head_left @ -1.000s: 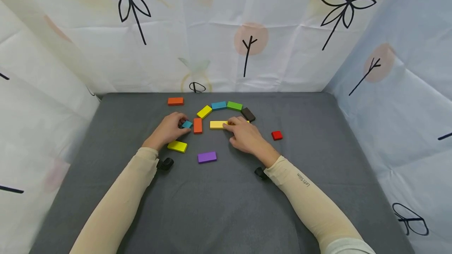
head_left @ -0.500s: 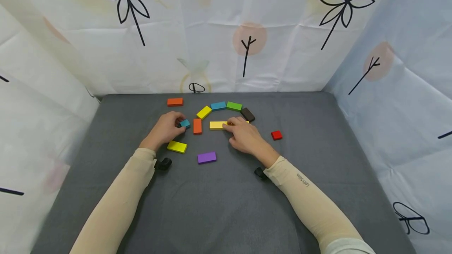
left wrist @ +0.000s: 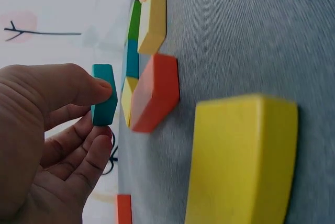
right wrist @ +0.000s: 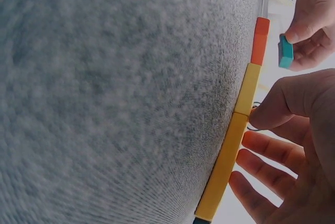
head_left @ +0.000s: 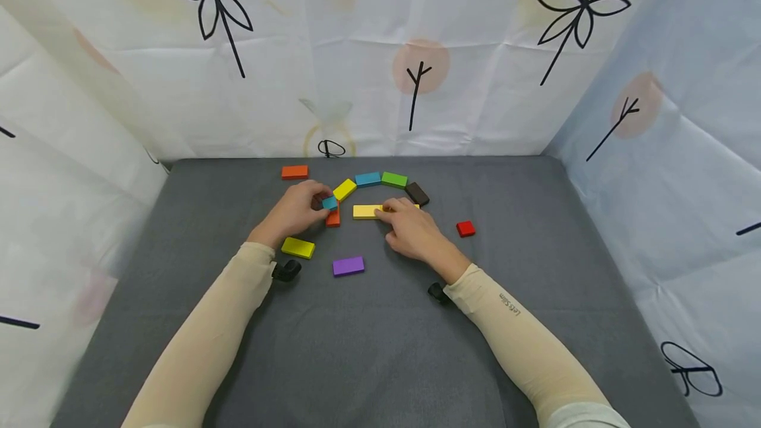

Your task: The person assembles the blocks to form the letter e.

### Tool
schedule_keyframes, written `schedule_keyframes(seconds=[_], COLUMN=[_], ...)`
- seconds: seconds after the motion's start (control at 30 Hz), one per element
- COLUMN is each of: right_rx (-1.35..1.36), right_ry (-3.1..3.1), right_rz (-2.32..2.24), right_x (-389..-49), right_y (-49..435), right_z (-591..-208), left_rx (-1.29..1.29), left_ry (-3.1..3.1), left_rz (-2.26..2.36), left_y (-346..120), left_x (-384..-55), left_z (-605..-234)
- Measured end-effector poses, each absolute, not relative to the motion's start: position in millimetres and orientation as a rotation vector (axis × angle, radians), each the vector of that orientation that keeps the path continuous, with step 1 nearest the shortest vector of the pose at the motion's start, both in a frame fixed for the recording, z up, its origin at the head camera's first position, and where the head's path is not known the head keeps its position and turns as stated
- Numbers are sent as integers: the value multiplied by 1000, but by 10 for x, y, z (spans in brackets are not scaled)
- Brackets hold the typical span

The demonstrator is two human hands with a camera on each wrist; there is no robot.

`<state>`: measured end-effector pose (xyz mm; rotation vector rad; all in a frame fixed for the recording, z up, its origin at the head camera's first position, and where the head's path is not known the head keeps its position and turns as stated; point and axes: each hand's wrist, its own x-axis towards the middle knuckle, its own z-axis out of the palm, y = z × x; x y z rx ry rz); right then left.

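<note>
My left hand (head_left: 295, 210) pinches a small teal block (head_left: 329, 203) between thumb and fingers. In the head view the teal block overlaps the far end of an orange block (head_left: 333, 218); the left wrist view shows it raised off the cloth. My right hand (head_left: 413, 226) touches a row of two blocks with its fingertips, a pale yellow block (right wrist: 248, 89) and an amber block (right wrist: 222, 166) end to end. Behind them curves an arc: a yellow block (head_left: 345, 189), a blue block (head_left: 368, 179), a green block (head_left: 395, 179) and a dark block (head_left: 417, 193).
Loose on the grey cloth (head_left: 380, 342) lie another orange block (head_left: 294, 172) at the back left, a yellow block (head_left: 298, 248) near my left wrist, a purple block (head_left: 348, 266) in front, and a red block (head_left: 466, 228) to the right. Printed curtains (head_left: 475, 111) border the table.
After drawing back slightly to the left, my left hand has carried the teal block right, over the orange block's far end. My right hand has stayed in place.
</note>
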<state>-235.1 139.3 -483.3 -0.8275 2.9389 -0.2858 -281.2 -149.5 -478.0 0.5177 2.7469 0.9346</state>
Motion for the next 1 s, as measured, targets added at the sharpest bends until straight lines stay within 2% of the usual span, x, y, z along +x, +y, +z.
schedule_keyframes(seconds=[0.37, 1.0], right_rx=[-840, -829], right_ry=[2944, 2931], right_rz=[-289, -320], right_x=[-2359, -2362], right_y=[1398, 1418], right_z=[-4839, -4849], left_rx=[574, 582], left_ry=[2728, 2744], left_rz=[933, 833], left_y=[-1285, -1187], left_x=[-2837, -2865], left_z=[-4788, -4841])
